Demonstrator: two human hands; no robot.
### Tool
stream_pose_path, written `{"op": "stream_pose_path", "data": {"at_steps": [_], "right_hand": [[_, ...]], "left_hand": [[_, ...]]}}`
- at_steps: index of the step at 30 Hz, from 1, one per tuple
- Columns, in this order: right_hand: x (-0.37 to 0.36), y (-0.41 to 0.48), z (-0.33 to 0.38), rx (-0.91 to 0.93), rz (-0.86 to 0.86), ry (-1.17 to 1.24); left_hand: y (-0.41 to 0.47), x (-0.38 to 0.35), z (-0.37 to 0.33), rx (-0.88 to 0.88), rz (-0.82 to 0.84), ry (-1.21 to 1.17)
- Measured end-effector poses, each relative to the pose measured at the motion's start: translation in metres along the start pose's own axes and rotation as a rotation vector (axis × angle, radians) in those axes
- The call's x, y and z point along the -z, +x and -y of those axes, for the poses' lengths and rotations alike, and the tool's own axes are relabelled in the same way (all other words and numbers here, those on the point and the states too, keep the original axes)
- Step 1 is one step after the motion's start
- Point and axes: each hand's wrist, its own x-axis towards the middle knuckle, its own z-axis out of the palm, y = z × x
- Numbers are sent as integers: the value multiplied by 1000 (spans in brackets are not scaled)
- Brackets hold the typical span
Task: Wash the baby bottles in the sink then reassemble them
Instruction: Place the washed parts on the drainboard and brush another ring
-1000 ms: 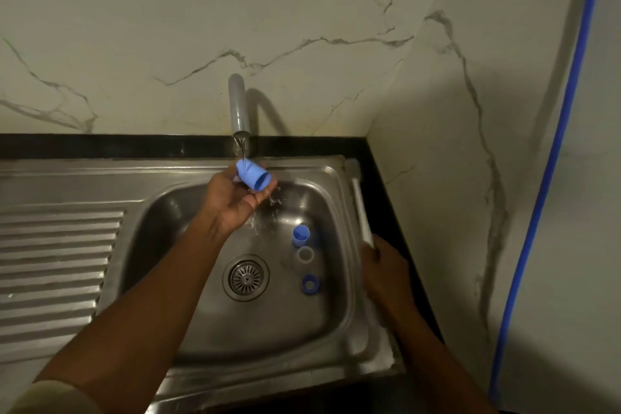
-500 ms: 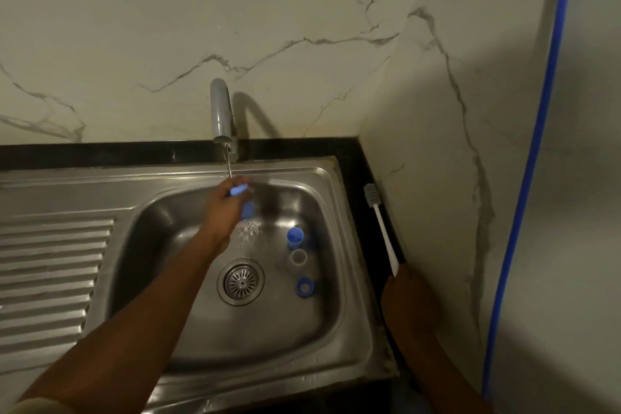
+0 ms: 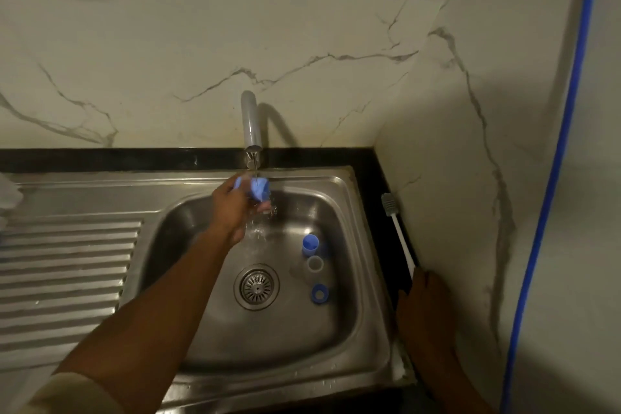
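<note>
Two hands are at work over the steel sink (image 3: 285,380). Nearest, the right hand (image 3: 426,309) rests on the black desk (image 3: 378,205) just right of the basin, its knuckles against the butt of a white-handled bottle brush (image 3: 398,235) that lies along the desk toward the wall. Whether its grip is closed round the handle or merely touching it, I cannot tell.

Down in the basin, right of the drain (image 3: 257,286), three loose pieces sit in a row: a blue ring (image 3: 319,292) closest, a clear piece (image 3: 315,264) beyond it, then a blue cup (image 3: 309,244) standing upright.

Further back the left hand (image 3: 232,208) reaches over the basin, its grip curled round a blue bottle part (image 3: 260,190), held tilted under the thin stream from the tap (image 3: 250,121) — water splashes down past the fingers. A ribbed drainboard (image 3: 67,262) spreads out to the left. Behind it all rises a veined marble wall (image 3: 302,27), and a blue line (image 3: 554,178) runs down the right-hand side.
</note>
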Motion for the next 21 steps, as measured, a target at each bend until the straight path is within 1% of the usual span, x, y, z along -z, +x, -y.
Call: {"op": "stream_pose_path", "data": {"at_steps": [2, 3, 4, 5, 8, 11, 12, 13, 14, 16, 21], "right_hand": [[4, -7, 7, -5, 1, 82], [7, -10, 11, 2, -1, 99], [9, -14, 15, 16, -12, 95], [10, -18, 21, 37, -33, 88], [9, -32, 37, 139, -168, 99], [10, -43, 54, 197, -245, 127], [11, -47, 62, 208, -250, 140], [13, -50, 70, 203, -227, 159], [13, -53, 77, 194, -179, 180], [12, -61, 92, 204, -139, 197], [11, -67, 123, 266, -133, 225]], "left_hand": [[6, 6, -3, 257, -51, -482], [5, 7, -4, 343, -68, -605], [6, 6, -5, 415, -61, -635], [6, 3, -6, 461, -45, -639], [9, -4, -2, 507, -7, -676], [5, -4, 0, 530, 39, -567], [5, -2, -1, 521, 25, -607], [6, -1, -1, 500, 3, -674], [7, 1, -3, 484, -9, -682], [7, 5, -7, 478, 6, -606], [2, 4, -17, 418, -16, -566]]}}
